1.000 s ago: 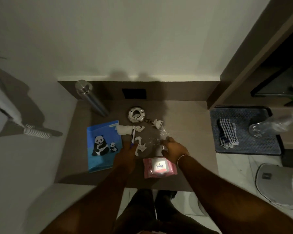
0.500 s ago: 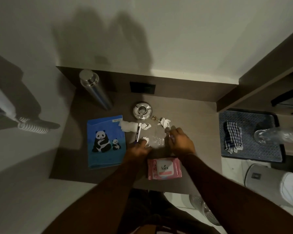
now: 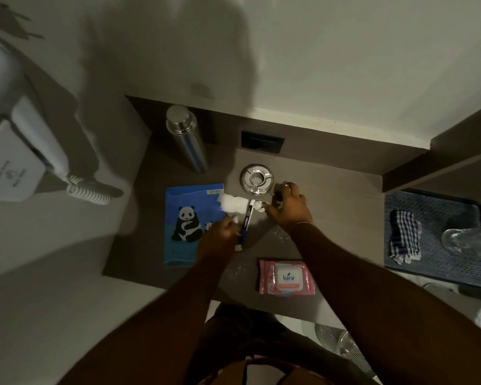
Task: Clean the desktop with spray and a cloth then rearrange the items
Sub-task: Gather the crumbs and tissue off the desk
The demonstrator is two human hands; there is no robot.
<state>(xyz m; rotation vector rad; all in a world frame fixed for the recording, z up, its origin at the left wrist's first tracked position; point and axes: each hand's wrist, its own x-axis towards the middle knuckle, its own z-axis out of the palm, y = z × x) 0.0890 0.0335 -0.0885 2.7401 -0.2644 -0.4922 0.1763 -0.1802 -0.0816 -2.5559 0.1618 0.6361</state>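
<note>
Torn white paper scraps (image 3: 259, 206) and crumbs litter the brown desktop (image 3: 342, 207). My left hand (image 3: 220, 234) is fisted beside a Camlin marker (image 3: 247, 219), and white scraps poke out above and below the fist. My right hand (image 3: 288, 208) lies over the scraps next to a steel ashtray (image 3: 256, 179), with a white bit pinched at its fingertips. A crumpled tissue wad (image 3: 233, 204) overlaps the blue panda folder (image 3: 189, 226). The checked cloth (image 3: 403, 234) lies on a blue mat (image 3: 433, 212) at the right, beside a blurred clear bottle (image 3: 467, 240).
A steel flask (image 3: 188, 140) stands at the back left of the desk. A pink Kara wipes pack (image 3: 286, 277) lies near the front edge. A black socket plate (image 3: 262, 141) is set in the back panel. A white wall phone (image 3: 20, 159) hangs at the left.
Both hands have moved away from me across the desk. The right hand went from beside the wipes pack up to the scraps by the ashtray. The left hand closed on scraps next to the marker.
</note>
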